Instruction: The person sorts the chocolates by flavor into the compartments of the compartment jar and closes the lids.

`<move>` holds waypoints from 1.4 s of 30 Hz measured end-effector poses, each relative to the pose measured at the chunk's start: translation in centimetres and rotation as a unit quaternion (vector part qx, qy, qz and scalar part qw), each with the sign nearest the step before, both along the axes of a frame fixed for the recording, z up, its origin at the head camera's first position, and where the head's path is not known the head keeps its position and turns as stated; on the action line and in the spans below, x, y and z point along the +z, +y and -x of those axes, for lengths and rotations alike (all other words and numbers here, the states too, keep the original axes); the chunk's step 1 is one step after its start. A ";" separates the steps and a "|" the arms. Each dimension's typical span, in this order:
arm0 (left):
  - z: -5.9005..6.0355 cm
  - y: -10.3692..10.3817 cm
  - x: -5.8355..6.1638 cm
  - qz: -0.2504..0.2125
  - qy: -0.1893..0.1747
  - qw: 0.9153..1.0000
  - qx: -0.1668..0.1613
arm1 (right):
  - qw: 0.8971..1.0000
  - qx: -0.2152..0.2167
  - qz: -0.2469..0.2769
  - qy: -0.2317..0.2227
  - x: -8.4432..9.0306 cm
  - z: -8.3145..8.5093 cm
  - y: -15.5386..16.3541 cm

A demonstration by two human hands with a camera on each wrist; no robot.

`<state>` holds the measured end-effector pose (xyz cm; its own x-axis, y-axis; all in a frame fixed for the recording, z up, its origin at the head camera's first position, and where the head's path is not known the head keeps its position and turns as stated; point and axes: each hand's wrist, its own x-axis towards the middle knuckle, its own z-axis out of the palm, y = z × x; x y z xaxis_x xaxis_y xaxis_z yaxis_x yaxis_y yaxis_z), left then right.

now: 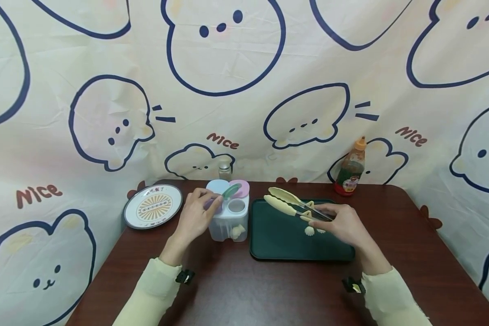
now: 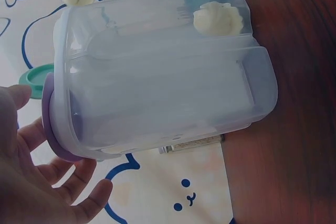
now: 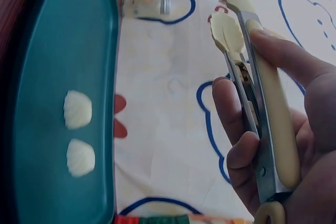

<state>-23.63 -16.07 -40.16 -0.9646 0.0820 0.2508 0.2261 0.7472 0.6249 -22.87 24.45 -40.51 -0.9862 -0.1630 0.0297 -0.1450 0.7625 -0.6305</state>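
**Two hands at a seasoning box and a tray**

While the left hand (image 1: 195, 217) rests against the clear seasoning box (image 1: 229, 222), its fingers (image 2: 79, 179) lie nearly straight along the box's lidded top and close on nothing; the head view shows the fingertips at the purple lid (image 1: 209, 202), beside the green lid (image 1: 231, 191). 1 pale shell-shaped piece (image 2: 218, 18) sits inside the box, low against its front wall. The right hand (image 1: 344, 224) holds cream-handled tongs (image 1: 287, 203), fingers and thumb curled round the handles near the hinge end; the tong tips point toward the box, slightly parted and carrying nothing. 2 more shell-shaped pieces (image 3: 77, 109) lie side by side on the dark green tray (image 1: 277, 244), just beside the right hand. A patterned plate (image 1: 152, 206) stands left of the box, a sauce bottle (image 1: 352, 167) and a small shaker (image 1: 225, 170) at the back of the brown table (image 1: 244, 290).
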 end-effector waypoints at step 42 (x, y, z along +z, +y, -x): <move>-0.1 0.1 0.1 0.000 0.000 1.000 0.000 | 0.996 -0.055 -0.065 -0.017 -5.2 -1.7 10.9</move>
<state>-23.53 -15.97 -40.01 -0.9647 0.0813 0.2505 0.2253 0.7472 0.6253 -21.13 35.37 -45.74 -0.9984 -0.0533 -0.0189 -0.0352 0.8478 -0.5291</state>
